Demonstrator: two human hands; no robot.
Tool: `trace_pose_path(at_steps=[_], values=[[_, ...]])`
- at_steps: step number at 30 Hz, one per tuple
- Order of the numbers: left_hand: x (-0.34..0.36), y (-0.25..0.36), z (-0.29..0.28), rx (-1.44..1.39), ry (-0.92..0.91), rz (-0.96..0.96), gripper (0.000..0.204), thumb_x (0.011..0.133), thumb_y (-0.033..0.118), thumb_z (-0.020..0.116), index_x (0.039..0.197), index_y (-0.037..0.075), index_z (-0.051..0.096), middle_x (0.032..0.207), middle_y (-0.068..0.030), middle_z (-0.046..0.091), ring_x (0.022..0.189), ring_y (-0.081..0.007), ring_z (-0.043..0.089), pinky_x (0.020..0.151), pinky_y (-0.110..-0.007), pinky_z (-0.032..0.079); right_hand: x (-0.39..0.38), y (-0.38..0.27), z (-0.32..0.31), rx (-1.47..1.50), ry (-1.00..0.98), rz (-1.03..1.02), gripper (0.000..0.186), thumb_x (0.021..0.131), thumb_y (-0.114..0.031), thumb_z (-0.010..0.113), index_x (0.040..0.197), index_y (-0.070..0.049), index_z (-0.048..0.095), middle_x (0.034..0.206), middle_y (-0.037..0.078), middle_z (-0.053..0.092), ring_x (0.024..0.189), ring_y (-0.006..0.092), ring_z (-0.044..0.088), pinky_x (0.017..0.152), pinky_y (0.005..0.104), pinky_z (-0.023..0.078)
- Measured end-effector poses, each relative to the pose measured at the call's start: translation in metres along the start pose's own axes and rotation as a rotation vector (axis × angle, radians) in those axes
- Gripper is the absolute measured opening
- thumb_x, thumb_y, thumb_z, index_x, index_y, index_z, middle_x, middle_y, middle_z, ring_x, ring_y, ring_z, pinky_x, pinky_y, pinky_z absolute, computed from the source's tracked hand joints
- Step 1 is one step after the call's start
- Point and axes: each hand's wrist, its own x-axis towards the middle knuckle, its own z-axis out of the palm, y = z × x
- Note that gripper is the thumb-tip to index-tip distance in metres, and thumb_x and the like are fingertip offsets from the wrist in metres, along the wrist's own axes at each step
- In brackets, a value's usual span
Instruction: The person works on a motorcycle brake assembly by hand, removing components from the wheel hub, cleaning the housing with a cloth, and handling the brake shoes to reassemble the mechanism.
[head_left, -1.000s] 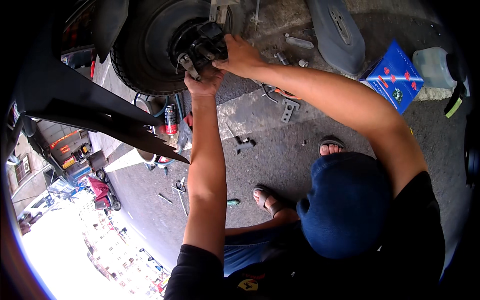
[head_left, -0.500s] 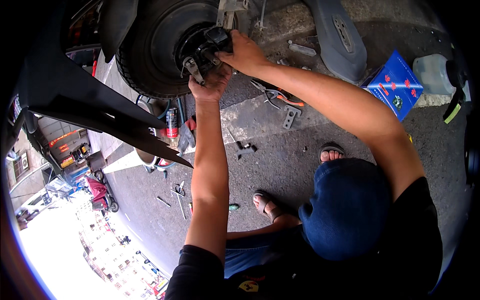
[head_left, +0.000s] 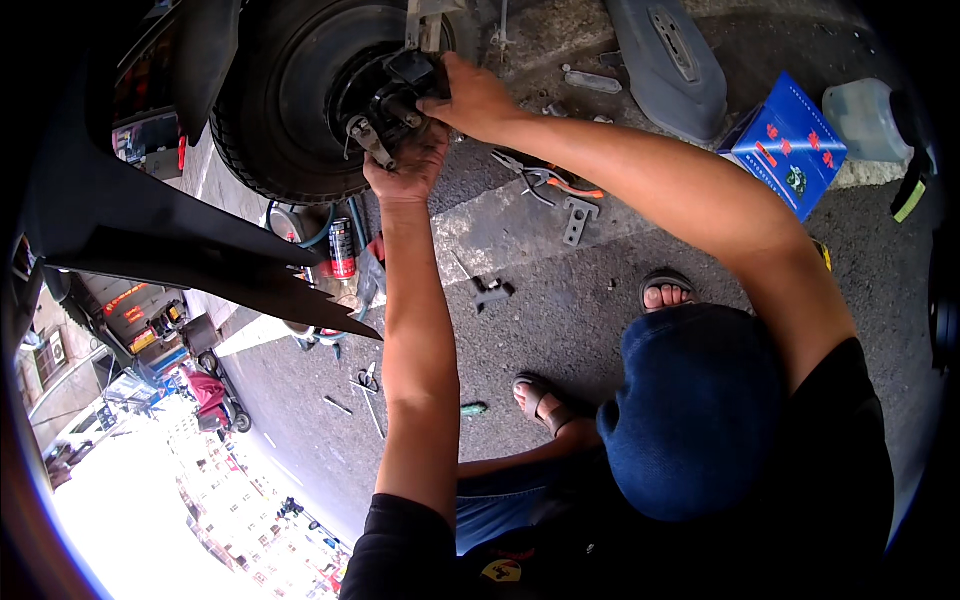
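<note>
Your right hand pinched the black hub part, left hand grip unclear; pliers lay right of the wheel, a can below.

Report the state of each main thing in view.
Left hand: palm up under hub assembly, grip unclear
Right hand: at hub assembly, grip unclear
Tyre: mounted, cut off by picture edge
Pliers: on ground, handles spread
Grey panel: lying loose
Metal plate: lying on ground
Blue box: open or shut unclear
</note>
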Motion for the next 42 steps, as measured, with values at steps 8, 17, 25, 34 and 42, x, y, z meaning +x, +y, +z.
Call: trace_pose_path(at_steps=[8, 17, 25, 34, 42], values=[[0.006, 0.004, -0.009, 0.025, -0.004, -0.025, 0.068, 0.086, 0.051, 0.029, 0.137, 0.008, 0.044, 0.139, -0.0220, 0.043, 0.125, -0.0457, 0.041, 0.096, -0.056, 0.045, -0.080, 0.123, -0.040, -0.509, -0.528, -0.251, 0.034, 0.082, -0.025, 0.066, 0.103, 0.000, 0.057, 0.092, 0.021, 0.065, 0.080, 0.0371, 0.067, 0.069, 0.0462, 0.054], [0.003, -0.006, 0.004, -0.058, -0.087, 0.015, 0.073, 0.090, 0.055, 0.020, 0.140, 0.006, 0.040, 0.142, -0.0257, 0.038, 0.127, -0.0515, 0.036, 0.092, -0.058, 0.046, -0.100, 0.116, -0.022, -0.579, -0.615, -0.122, 0.032, 0.079, -0.016, 0.060, 0.106, 0.000, 0.057, 0.078, 0.019, 0.067, 0.073, 0.0332, 0.068, 0.062, 0.0454, 0.054], [0.009, -0.008, 0.001, 0.030, -0.102, 0.050, 0.071, 0.089, 0.053, 0.022, 0.139, 0.007, 0.041, 0.142, -0.0252, 0.039, 0.128, -0.0501, 0.036, 0.094, -0.057, 0.045, -0.080, 0.113, -0.003, -0.335, -0.604, 0.152, 0.036, 0.089, -0.032, 0.050, 0.099, 0.001, 0.062, 0.098, 0.024, 0.065, 0.094, 0.0399, 0.063, 0.079, 0.0488, 0.050], [0.002, -0.005, 0.010, 0.073, -0.033, 0.088, 0.063, 0.087, 0.047, 0.030, 0.134, 0.009, 0.050, 0.138, -0.0199, 0.047, 0.128, -0.0425, 0.041, 0.102, -0.059, 0.038, -0.114, 0.031, -0.071, 0.098, -0.276, -0.026, 0.026, 0.094, -0.026, 0.051, 0.091, -0.001, 0.056, 0.072, 0.019, 0.059, 0.068, 0.0354, 0.060, 0.063, 0.0458, 0.043], [0.003, -0.006, -0.001, 0.118, -0.061, 0.047, 0.062, 0.089, 0.048, 0.032, 0.130, 0.006, 0.052, 0.133, -0.0217, 0.051, 0.122, -0.0472, 0.044, 0.098, -0.059, 0.041, -0.099, -0.006, -0.035, 0.336, -0.091, -0.185, 0.023, 0.095, -0.022, 0.054, 0.089, 0.000, 0.056, 0.067, 0.019, 0.055, 0.064, 0.0374, 0.057, 0.059, 0.0425, 0.042]])
